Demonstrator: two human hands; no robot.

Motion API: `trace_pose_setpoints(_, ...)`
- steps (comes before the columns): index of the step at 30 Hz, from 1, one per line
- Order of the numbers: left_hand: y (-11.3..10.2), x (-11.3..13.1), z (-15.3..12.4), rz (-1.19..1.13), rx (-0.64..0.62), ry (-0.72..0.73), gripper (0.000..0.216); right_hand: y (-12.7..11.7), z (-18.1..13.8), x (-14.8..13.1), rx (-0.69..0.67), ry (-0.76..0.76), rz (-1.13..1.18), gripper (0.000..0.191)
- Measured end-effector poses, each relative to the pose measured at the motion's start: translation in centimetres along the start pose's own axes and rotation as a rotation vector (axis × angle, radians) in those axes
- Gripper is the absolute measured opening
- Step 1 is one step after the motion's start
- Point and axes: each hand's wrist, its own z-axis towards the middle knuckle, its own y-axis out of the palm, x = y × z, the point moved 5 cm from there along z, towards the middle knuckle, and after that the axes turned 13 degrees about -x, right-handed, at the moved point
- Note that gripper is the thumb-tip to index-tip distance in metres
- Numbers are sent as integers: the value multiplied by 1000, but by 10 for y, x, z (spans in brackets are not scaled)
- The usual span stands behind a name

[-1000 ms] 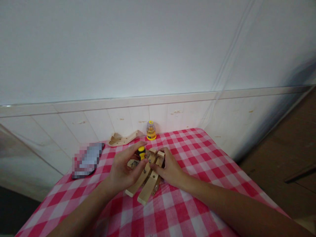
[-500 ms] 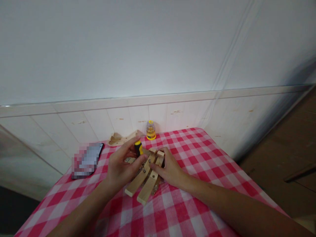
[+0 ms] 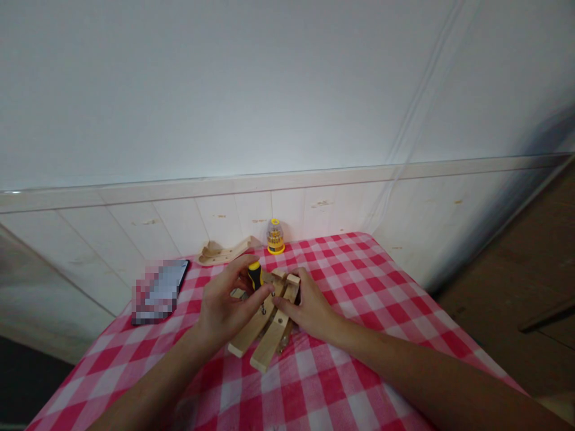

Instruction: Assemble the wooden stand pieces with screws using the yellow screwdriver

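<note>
A short screwdriver with a black and yellow handle is pinched in my left hand, its lower end hidden behind my thumb. It stands over a light wooden piece made of two curved slats joined together. Dark screw heads or holes show on the slats, some of them beside my left thumb. My right hand grips the far right end of the wooden piece, thumb on top and fingers around the side. Beneath the slats lies something shiny, like clear plastic, mostly covered.
A red and white checked cloth covers the table, which meets a panelled wall. Along the back are a curved wooden part and a yellow-based bit container. A phone, partly blurred out, lies at the left.
My left hand and the screwdriver have shifted slightly right and down over the slats. My right hand keeps its hold, and the wooden piece is almost where it was.
</note>
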Motion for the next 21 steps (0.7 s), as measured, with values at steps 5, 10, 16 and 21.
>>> trace_pose_setpoints(5,1,1,0,-2,-22,49,43,-1,1,-1,-2,6,-2,35)
trace_pose_setpoints(10,2,3,1,-13,-44,66,41,0,1,-2,-5,5,3,34)
trace_pose_setpoints(16,1,5,1,-13,-80,88,38,0,1,0,-2,-5,17,34)
trace_pose_setpoints(21,1,5,0,-29,-94,92,38,0,0,0,-6,6,15,35)
